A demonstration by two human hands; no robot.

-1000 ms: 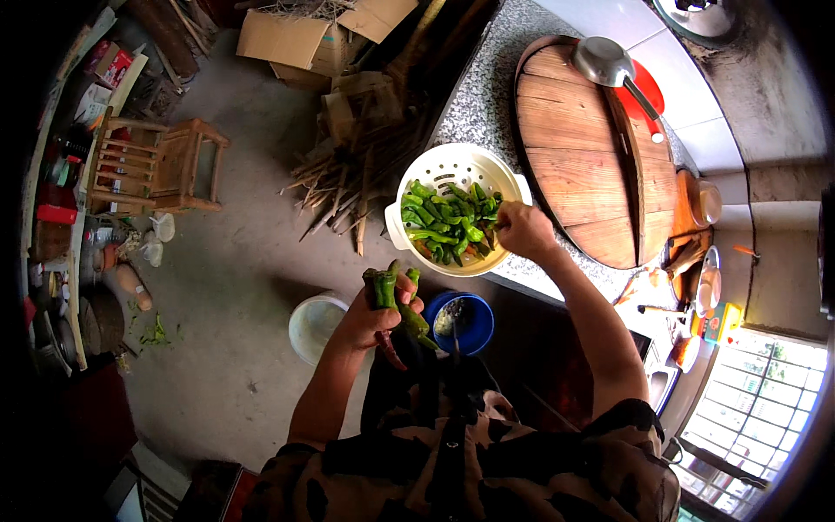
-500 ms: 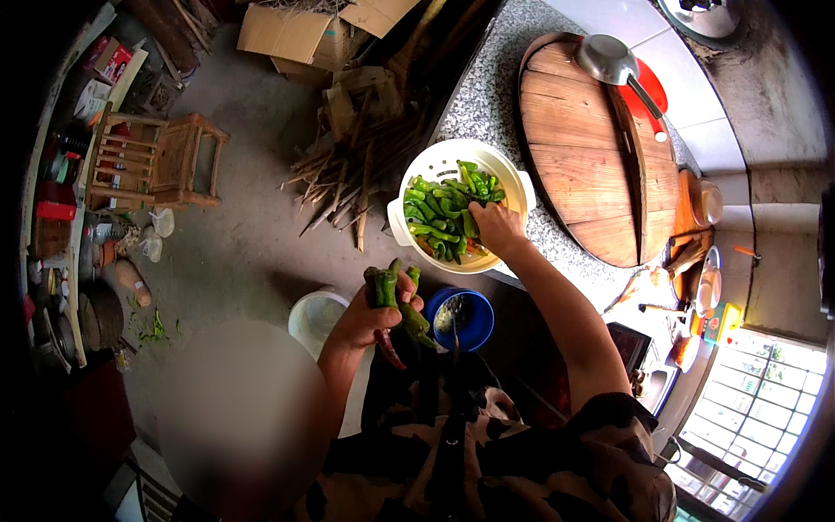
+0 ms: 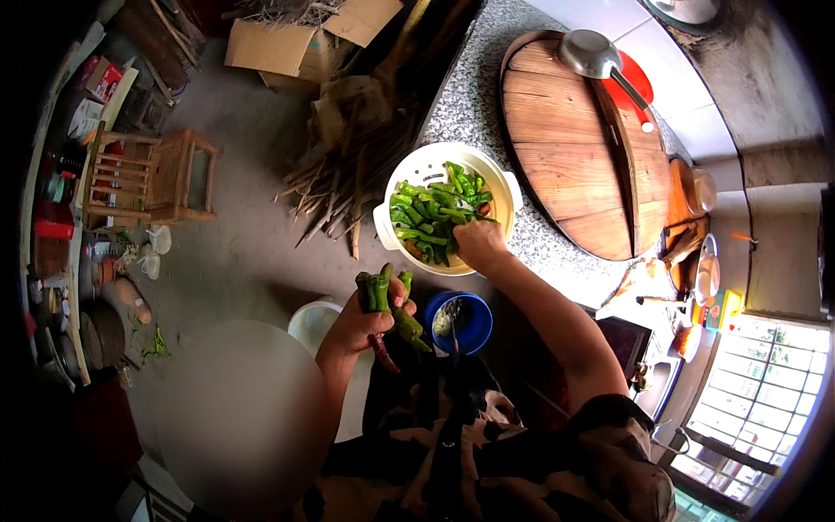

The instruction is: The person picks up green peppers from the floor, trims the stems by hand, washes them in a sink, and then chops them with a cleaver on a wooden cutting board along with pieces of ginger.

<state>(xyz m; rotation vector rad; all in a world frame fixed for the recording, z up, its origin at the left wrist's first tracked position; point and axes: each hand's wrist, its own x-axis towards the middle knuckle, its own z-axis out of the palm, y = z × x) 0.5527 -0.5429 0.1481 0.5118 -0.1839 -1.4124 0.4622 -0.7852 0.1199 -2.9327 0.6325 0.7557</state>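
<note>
Several green peppers (image 3: 377,291) and a dark red pepper (image 3: 384,352) are bunched in my left hand (image 3: 355,324), whose fingers are wrapped round them. To the right and farther off, my right hand (image 3: 480,244) reaches over the near rim of a cream colander (image 3: 435,159). Its fingers are curled down at the edge of the green peppers (image 3: 430,209) heaped there; their tips are hidden, so I cannot make out what they grip. A few reddish-orange pieces show among the heap. Below the colander, a blue bucket (image 3: 481,324) holds pale bits and a thin handle.
On the speckled counter (image 3: 470,104) lie a round wooden lid (image 3: 557,148) and a metal ladle (image 3: 591,54). A whitish bucket (image 3: 313,326) stands beside my left forearm. Firewood sticks (image 3: 335,196), a cardboard box (image 3: 270,48) and a wooden chair (image 3: 165,178) are farther off.
My right hand has shifted slightly toward me and left, to the near side of the pepper heap. The whole scene has slid a little left; my left hand keeps its peppers.
</note>
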